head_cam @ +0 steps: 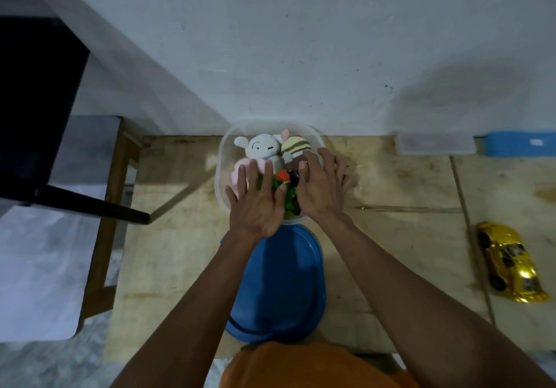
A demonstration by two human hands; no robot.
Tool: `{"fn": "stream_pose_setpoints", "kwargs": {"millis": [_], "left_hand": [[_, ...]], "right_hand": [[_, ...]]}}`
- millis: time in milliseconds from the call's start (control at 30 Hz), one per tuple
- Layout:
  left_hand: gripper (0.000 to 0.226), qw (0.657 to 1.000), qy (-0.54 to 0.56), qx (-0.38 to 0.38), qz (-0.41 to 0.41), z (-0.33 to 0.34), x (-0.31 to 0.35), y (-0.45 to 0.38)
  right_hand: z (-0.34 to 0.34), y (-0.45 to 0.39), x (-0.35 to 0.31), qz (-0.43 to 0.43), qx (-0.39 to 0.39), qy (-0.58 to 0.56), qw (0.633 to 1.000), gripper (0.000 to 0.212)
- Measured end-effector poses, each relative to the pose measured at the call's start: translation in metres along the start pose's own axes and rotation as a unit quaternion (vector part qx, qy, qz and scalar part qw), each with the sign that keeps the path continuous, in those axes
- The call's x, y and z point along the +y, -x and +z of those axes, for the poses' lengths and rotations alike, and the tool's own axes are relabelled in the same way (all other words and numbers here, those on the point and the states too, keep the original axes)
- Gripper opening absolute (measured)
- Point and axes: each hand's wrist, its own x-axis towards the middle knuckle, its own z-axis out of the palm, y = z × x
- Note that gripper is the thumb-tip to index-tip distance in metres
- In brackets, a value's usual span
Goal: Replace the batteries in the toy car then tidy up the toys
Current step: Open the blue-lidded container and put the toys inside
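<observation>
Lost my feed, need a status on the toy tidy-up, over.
Both hands flat, left and right, pressing toys into the tub. Lid off, lying nearer on the table. Gold car out at right. Nothing blocking.

I see open tabletop (406, 183) between the tub (224, 152) and the gold car (510, 264) — room to pass. The blue lid (279, 282) blocks the near side.

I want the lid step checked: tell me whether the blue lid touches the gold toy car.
Apart. The head view shows bare wooden table between the blue lid and the gold toy car.
</observation>
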Motion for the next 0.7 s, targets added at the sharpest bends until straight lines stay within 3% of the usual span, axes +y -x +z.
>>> {"fn": "stream_pose_setpoints", "kwargs": {"millis": [367, 567, 633, 700], "left_hand": [[0.068, 0.994, 0.078, 0.078, -0.004, -0.009, 0.005, 0.012], [0.063, 0.974, 0.097, 0.201, 0.031, -0.006, 0.001, 0.048], [0.056, 0.962, 0.116, 0.248, 0.007, 0.002, -0.005, 0.074], [0.054, 0.962, 0.133, 0.236, -0.037, 0.015, -0.013, 0.105]], "right_hand": [[-0.011, 0.020, -0.001, -0.038, -0.003, -0.025, 0.999, 0.043], [-0.021, 0.051, 0.017, -0.074, 0.044, -0.061, 0.994, 0.043], [-0.020, 0.073, 0.029, -0.076, 0.055, -0.090, 0.992, 0.042], [-0.016, 0.099, 0.042, -0.048, 0.050, -0.134, 0.989, 0.041]]}}
